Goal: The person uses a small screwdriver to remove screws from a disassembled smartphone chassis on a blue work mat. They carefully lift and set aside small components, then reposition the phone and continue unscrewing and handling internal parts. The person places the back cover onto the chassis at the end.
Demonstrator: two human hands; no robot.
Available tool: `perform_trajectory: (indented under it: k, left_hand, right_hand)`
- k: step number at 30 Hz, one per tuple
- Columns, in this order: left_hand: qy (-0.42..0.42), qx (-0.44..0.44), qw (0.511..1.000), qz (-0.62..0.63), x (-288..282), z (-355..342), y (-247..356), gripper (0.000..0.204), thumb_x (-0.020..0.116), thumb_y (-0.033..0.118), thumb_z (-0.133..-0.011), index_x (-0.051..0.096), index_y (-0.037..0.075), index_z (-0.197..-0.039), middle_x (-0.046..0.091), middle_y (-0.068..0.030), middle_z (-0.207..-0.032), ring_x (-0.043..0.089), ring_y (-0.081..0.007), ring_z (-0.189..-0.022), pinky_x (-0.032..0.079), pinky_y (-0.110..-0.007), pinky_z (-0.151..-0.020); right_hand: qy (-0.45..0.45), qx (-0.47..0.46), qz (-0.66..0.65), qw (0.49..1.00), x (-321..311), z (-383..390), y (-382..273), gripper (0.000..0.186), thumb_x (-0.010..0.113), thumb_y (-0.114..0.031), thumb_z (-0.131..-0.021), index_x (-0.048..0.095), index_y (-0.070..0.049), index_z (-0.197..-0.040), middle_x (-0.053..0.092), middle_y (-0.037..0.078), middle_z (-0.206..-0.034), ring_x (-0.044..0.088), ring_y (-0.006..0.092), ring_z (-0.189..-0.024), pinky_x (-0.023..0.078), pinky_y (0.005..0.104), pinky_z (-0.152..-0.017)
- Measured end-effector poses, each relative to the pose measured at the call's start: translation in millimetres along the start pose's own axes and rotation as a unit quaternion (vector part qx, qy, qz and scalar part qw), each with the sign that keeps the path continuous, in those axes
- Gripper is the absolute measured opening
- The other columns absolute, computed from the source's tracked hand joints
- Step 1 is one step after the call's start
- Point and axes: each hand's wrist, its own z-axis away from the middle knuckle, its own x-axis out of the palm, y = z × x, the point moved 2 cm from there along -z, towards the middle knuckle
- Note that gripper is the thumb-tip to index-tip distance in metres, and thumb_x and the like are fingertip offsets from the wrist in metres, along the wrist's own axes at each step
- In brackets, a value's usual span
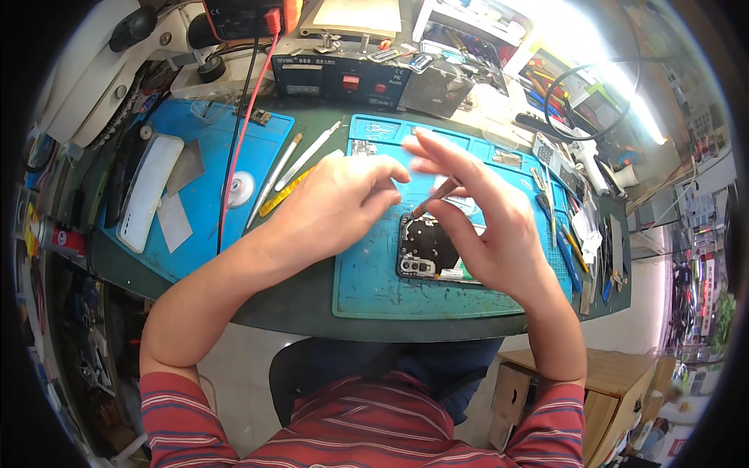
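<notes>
An opened smartphone (425,243) lies on a blue repair mat (374,296), its dark inside facing up and its camera lenses at the near left corner. My right hand (488,214) is closed around a slim copper-brown screwdriver (434,200), pinched between thumb and fingers. The screwdriver slants down to the left, its lower end by the phone's far left corner; whether it touches cannot be made out. To the left of the phone, my left hand (343,195) hovers over the mat with thumb and forefinger apart. Nothing shows between them. My right hand covers the phone's right side.
On the left, a second blue mat (148,269) bears a white phone back cover (150,191) and a white spool (240,189). Tweezers (277,168) lie between the mats. A black power supply (335,78) stands behind. Several hand tools (573,246) line the right edge. A red cable (253,101) hangs at left.
</notes>
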Motion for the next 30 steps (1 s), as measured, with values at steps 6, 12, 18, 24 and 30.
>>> perform_trajectory:
  k: [6,12,18,24,30]
  left_hand:
    - [0.046,-0.014,0.992,-0.115,-8,-6,-7,0.018,0.067,0.019,-0.103,0.076,0.004,-0.107,0.073,-0.0129,-0.081,0.070,-0.0272,-0.069,0.052,-0.040,-0.064]
    - [0.080,-0.011,0.987,-0.140,-11,-8,-7,0.018,0.067,0.019,-0.102,0.076,0.003,-0.107,0.072,-0.0150,-0.083,0.070,-0.0310,-0.071,0.052,-0.041,-0.064]
    - [0.097,-0.001,0.987,-0.124,-10,-9,-15,0.016,0.070,0.016,-0.099,0.075,0.003,-0.107,0.073,-0.0162,-0.087,0.071,-0.0315,-0.074,0.052,-0.041,-0.065]
    - [0.068,-0.052,0.991,-0.103,-13,-11,-10,0.016,0.069,0.013,-0.099,0.075,0.001,-0.108,0.072,-0.0134,-0.085,0.071,-0.0240,-0.075,0.052,-0.039,-0.066]
    - [-0.094,-0.086,0.966,0.224,-14,-10,1,0.031,0.068,0.009,-0.100,0.063,-0.002,-0.129,0.073,-0.0075,-0.104,0.071,-0.0162,-0.098,0.056,-0.033,-0.088]
  right_hand:
    - [-0.054,0.013,0.080,0.995,-5,-3,-8,0.055,0.067,0.010,-0.093,0.064,-0.007,-0.145,0.078,0.011,-0.100,0.077,0.0177,-0.086,0.062,0.0307,-0.081]
    - [-0.055,0.045,-0.044,0.997,-3,1,5,0.060,0.065,0.009,-0.093,0.059,-0.012,-0.149,0.076,0.012,-0.101,0.078,0.0233,-0.091,0.062,0.0355,-0.078]
    - [-0.037,0.039,-0.076,0.996,2,-2,2,0.060,0.069,0.005,-0.092,0.061,-0.014,-0.148,0.076,0.011,-0.097,0.078,0.0226,-0.086,0.062,0.0349,-0.077]
    - [-0.044,0.000,0.028,0.999,-1,3,3,0.062,0.069,0.005,-0.092,0.059,-0.015,-0.150,0.076,0.011,-0.095,0.077,0.0232,-0.084,0.061,0.0362,-0.077]
    - [-0.049,0.046,-0.051,0.996,-1,2,9,0.064,0.078,-0.003,-0.088,0.061,-0.014,-0.148,0.076,0.011,-0.099,0.076,0.0245,-0.082,0.061,0.0350,-0.075]
